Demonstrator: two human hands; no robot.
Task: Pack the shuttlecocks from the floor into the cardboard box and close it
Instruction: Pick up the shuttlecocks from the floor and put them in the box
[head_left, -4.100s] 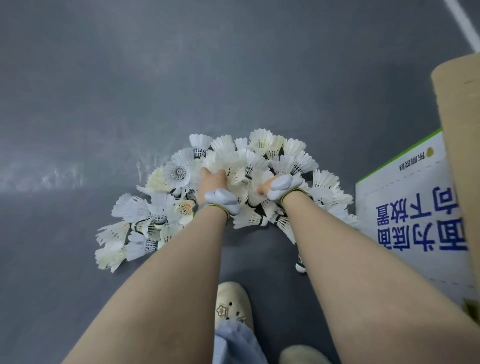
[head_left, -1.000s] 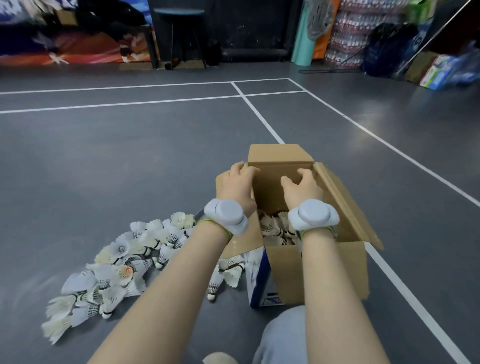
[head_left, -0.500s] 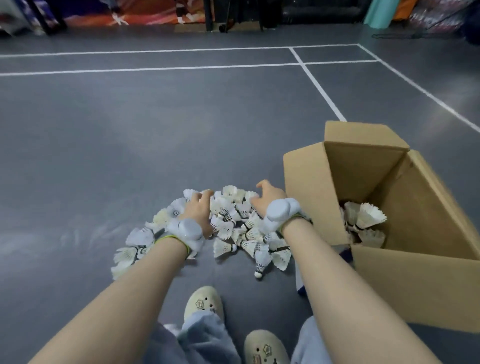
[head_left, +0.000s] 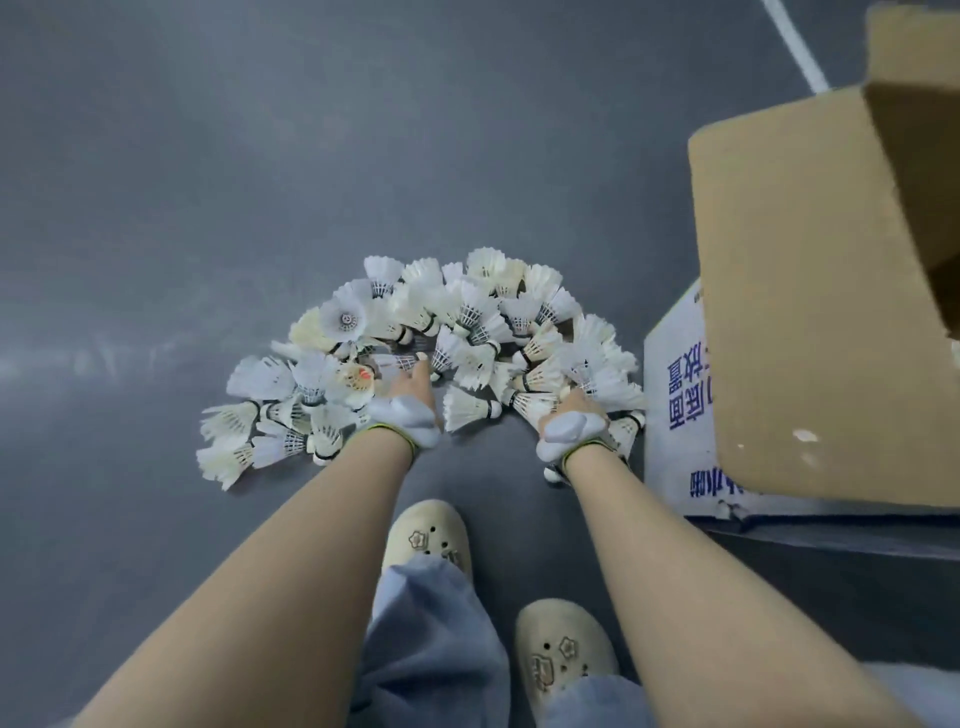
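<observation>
Grey floor holds shuttlecocks (head_left: 467, 322) around both hands; left fingers (head_left: 418, 366) straight, right fingers hidden.

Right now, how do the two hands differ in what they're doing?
The left hand reaches into the middle of the shuttlecock pile, a fingertip showing; the right hand is buried in the pile's right edge beside the box, fingers hidden. Both wear a grey wrist device and are down among the shuttlecocks.

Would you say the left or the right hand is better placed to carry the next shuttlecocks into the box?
Probably the right hand: it lies in the shuttlecocks nearest the cardboard box; the left hand is farther away.
</observation>
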